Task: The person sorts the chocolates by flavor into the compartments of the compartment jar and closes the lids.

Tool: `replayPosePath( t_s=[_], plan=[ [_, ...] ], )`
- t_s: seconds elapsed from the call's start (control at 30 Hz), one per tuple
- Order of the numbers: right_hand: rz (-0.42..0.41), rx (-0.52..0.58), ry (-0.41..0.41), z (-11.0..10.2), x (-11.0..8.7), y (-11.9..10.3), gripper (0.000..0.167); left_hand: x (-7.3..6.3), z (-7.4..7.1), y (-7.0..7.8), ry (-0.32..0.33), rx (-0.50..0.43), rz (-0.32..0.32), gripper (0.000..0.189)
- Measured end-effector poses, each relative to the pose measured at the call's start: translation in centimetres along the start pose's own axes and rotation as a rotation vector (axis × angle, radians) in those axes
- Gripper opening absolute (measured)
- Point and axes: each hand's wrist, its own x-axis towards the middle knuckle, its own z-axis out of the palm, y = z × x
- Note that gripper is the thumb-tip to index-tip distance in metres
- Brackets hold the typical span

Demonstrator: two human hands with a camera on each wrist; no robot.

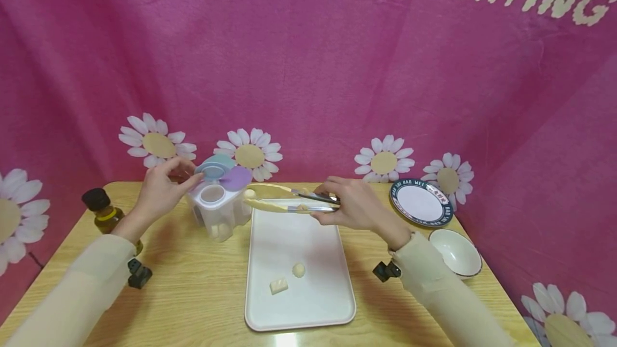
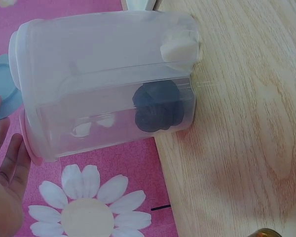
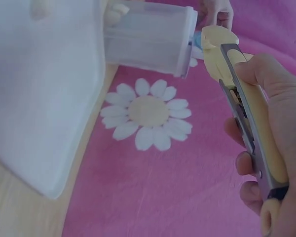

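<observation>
A clear storage box [image 1: 226, 213] with several round compartments stands at the left, pale pieces low inside. My left hand [image 1: 166, 186] pinches the edge of its raised blue lid [image 1: 212, 169], and the round opening [image 1: 212, 193] below that lid is uncovered. In the left wrist view, dark pieces [image 2: 159, 106] lie in one compartment and a fingertip overlaps the blue lid [image 2: 4, 88]. My right hand [image 1: 354, 205] grips tongs [image 1: 313, 209] with yellow tips. Between those tips is a pale ball [image 1: 249, 194], close beside the uncovered opening.
A white tray [image 1: 294, 304] in the middle bears a pale block [image 1: 278, 285] and a small rounded piece [image 1: 298, 270]. An oil bottle [image 1: 107, 217] stands left, partly behind the left wrist. At right are a dark-rimmed plate [image 1: 420, 202] and a white bowl [image 1: 455, 253].
</observation>
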Motion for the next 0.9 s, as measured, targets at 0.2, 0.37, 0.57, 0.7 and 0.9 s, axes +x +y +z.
replayPosePath(
  t_s=[0.2, 0.37, 0.57, 0.7, 0.9],
  plan=[
    [-0.027, 0.021, 0.001, 0.4, 2.4, -0.7, 0.038, 0.0, 0.0, -0.1, 0.006, 0.004, 0.006, 0.023],
    [-0.031, 0.025, -0.027, 0.9, 4.2, -1.2, 0.039, 0.0, 0.0, 0.0, 0.004, 0.005, 0.003, 0.024],
    [-0.039, 0.015, -0.06, 1.7, 5.7, -1.4, 0.04, 0.0, 0.0, 0.0, 0.0, 0.007, -0.003, 0.024],
    [-0.037, 0.022, -0.077, 2.2, 6.3, -1.6, 0.042, 0.0, 0.0, 0.0, -0.001, 0.008, -0.005, 0.024],
    [-0.03, 0.037, -0.104, 2.7, 6.9, -1.9, 0.045, 0.0, 0.1, 0.0, 0.008, 0.007, 0.004, 0.023]
  ],
)
